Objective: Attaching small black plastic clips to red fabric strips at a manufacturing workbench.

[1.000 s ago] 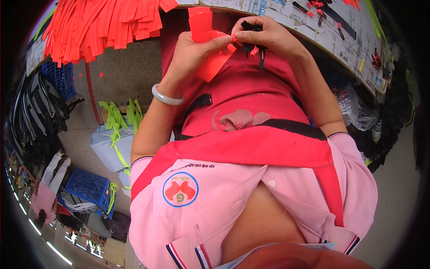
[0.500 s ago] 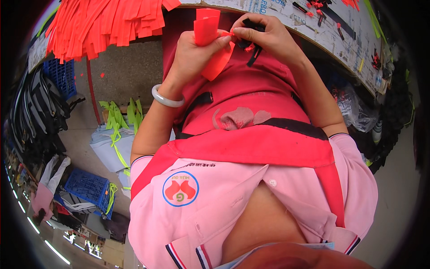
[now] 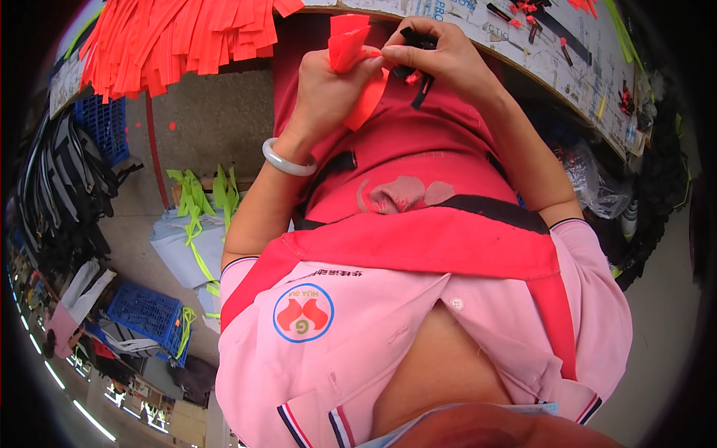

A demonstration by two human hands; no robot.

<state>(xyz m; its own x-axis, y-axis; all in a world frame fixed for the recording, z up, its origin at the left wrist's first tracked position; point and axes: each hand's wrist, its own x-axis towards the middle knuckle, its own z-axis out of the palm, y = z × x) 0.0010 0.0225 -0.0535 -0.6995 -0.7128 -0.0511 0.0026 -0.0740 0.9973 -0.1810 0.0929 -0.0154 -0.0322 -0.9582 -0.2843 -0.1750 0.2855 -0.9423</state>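
Observation:
My left hand (image 3: pixel 321 93) is closed around a neon red-orange fabric strip (image 3: pixel 348 43), whose folded end stands up above the fist. The other end hangs down below the fingers. Close beside it, my right hand (image 3: pixel 459 67) pinches the strip's tip between thumb and forefinger. Several short black strips with red bits (image 3: pixel 423 88) are bunched in the curled fingers of that same hand. Both hands are above my lap, over the red apron (image 3: pixel 426 187), just short of the table edge. What exactly lies between the pinching fingertips is too small to make out.
A thick bundle of red-orange strips (image 3: pixel 179 45) hangs over the table edge at the far left. Small black and red pieces (image 3: pixel 530 21) lie on the printed table top (image 3: pixel 582 89). Blue crates (image 3: pixel 142 317) and black-and-grey bags (image 3: pixel 63 187) stand on the left. A person (image 3: pixel 71 306) is further off.
My left hand has tilted and moved slightly right, and the strip's upright end has turned with it. My right hand stays almost in place, still holding the black strips.

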